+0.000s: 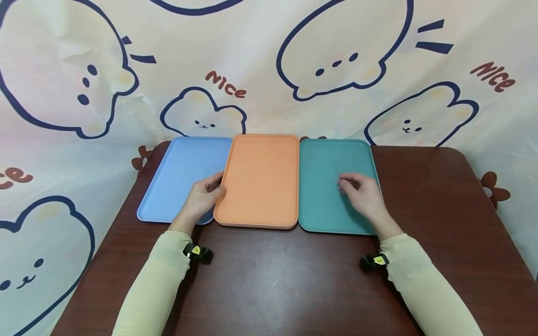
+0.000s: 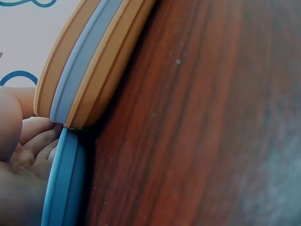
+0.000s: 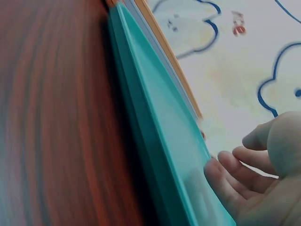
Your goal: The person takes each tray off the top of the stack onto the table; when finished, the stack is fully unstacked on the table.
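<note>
Three flat trays lie side by side on a dark wooden table point(image 1: 273, 280): a blue tray point(image 1: 180, 172), an orange tray point(image 1: 260, 182) and a teal tray point(image 1: 321, 186). The orange tray's left rim overlaps the blue one. My left hand point(image 1: 203, 196) lies on the blue tray, its fingers curled round the orange tray's left rim. In the left wrist view the fingertips point(image 2: 37, 136) tuck in where the orange rim point(image 2: 94, 61) meets the blue rim point(image 2: 63, 183). My right hand point(image 1: 363, 193) rests on the teal tray point(image 3: 164, 127) with loose fingers point(image 3: 235, 165), holding nothing.
A cloth backdrop point(image 1: 269, 60) printed with cartoon bears hangs right behind the trays and drapes down the left side. Bare wood stretches in front of the trays and to the right of the teal one. The table's rounded right corner point(image 1: 466, 151) is in view.
</note>
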The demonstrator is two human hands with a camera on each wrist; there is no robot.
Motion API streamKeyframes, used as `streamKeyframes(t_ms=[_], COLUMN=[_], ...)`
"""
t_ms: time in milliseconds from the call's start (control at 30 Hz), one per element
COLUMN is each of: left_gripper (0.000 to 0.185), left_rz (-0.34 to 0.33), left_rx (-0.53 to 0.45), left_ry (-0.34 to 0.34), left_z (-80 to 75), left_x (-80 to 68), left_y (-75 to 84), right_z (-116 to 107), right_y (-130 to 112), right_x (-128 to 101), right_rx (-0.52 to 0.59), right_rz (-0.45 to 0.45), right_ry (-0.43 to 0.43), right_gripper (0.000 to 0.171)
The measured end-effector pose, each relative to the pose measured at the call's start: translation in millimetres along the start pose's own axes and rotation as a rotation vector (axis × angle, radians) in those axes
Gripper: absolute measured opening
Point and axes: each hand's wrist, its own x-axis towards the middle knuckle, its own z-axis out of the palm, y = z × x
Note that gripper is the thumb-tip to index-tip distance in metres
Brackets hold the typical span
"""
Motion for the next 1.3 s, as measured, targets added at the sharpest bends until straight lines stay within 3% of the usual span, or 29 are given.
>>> streamKeyframes(t_ms=[100, 233, 433, 600, 900, 1133, 1300], left_gripper=[0.055, 0.056, 0.055, 0.054, 0.055, 0.053, 0.049], left_rz=[0.002, 0.000, 0.000, 0.013, 0.016, 0.014, 0.006], left_rx=[0.010, 0.004, 0.015, 0.009, -0.001, -0.005, 0.006], left_ry=[0.000, 0.007, 0.032, 0.046, 0.046, 0.042, 0.049], left_z=[-0.6, -2.5, -2.3, -1.1, -1.8, -0.8, -1.0], left_x=[-0.2, 6.0, 12.6, 12.4, 10.9, 11.4, 8.9], left_y=[-0.6, -14.3, -29.4, -30.4, -29.8, -29.6, -20.7], right_z=[18.3, 40.4, 67.7, 83.6, 100.3, 106.0, 104.4], right_y=[-11.4, -23.8, -33.6, -39.5, -50.8, -48.6, -48.2], right_x=[4.3, 11.0, 19.5, 23.9, 28.6, 28.4, 30.0], right_rx=[0.096, 0.194, 0.302, 0.293, 0.130, 0.193, 0.242], right_rz=[0.005, 0.033, 0.116, 0.151, 0.138, 0.145, 0.155], right_ry=[-0.078, -0.135, -0.159, -0.133, -0.051, 0.059, 0.103], right_gripper=[0.035, 0.036, 0.039, 0.043, 0.038, 0.034, 0.034])
